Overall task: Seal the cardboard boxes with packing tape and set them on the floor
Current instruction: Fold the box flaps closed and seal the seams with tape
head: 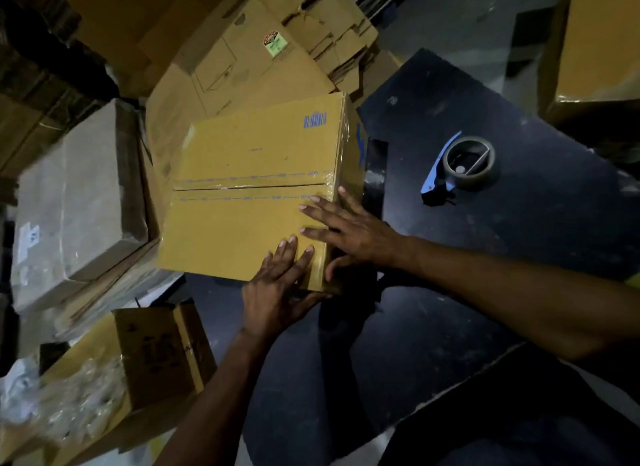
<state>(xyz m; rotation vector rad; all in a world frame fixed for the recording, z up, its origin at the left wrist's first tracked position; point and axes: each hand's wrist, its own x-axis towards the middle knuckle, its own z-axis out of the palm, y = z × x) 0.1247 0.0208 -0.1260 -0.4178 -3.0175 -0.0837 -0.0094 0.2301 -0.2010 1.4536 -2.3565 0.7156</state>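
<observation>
A yellow-brown cardboard box (249,188) with clear tape along its centre seam sits left of the dark table (519,240), at its left edge. My left hand (277,285) lies on the box's near right corner with straight fingers, thumb along the near side. My right hand (349,233) rests flat on the top right edge, its thumb down the right side face. A roll of packing tape in a blue dispenser (464,167) lies on the table, apart from both hands.
Flattened cartons (249,60) are stacked behind the box. A grey wrapped box (76,205) sits left, and a small open carton (159,358) with plastic wrap is at lower left. Another large box (599,46) stands at the table's far right.
</observation>
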